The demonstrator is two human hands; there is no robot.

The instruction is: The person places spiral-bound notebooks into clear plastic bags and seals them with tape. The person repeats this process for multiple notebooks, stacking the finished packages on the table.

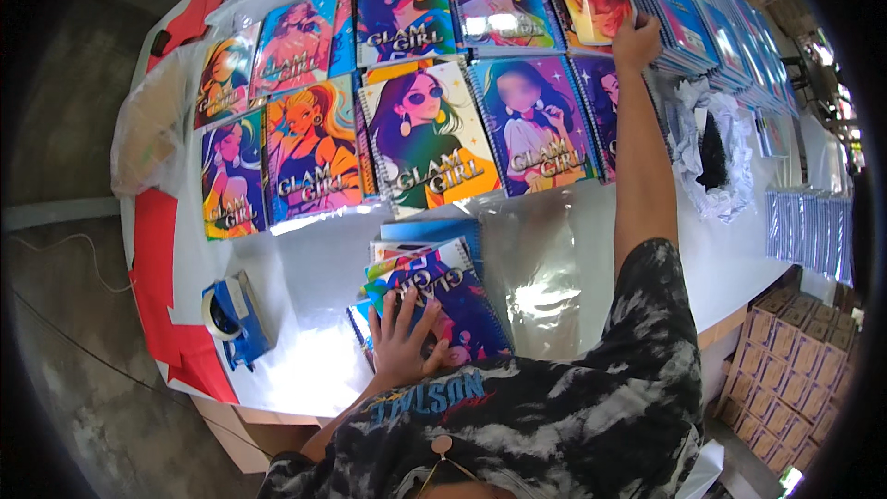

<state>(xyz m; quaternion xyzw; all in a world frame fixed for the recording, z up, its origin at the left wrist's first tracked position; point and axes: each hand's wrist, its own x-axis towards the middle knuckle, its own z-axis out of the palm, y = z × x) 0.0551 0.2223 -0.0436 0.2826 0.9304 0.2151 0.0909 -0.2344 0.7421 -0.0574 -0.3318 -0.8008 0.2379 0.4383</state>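
Where the far row of notebooks nears the tabletop's far edge, right of its middle, a glossy red-and-orange illustrated notebook (591,5) is pinched by its right side in my right hand (637,42), thumb and fingers closed on it. I judge it light, with a cover that bends and a slick face that could slide on its neighbours; the plain edge away from the spine looks the better place to hold, and a coil could snag.

My left hand (407,342) lies flat, fingers spread, gripping nothing, on a dark-blue and purple spiral notebook (462,314) topping an uneven pile by the near edge. Between my hands, two rows of bright coil-bound notebooks (430,134) cross the white, shiny tabletop (309,314), with thin clear plastic film (531,268) nearer me.

Toward the right edge stand blue notebook stacks (679,23) and a crumpled ring of white wrapping (716,148); by the left edge, a boxy blue tape dispenser (240,319) and smooth red sheeting (152,259).
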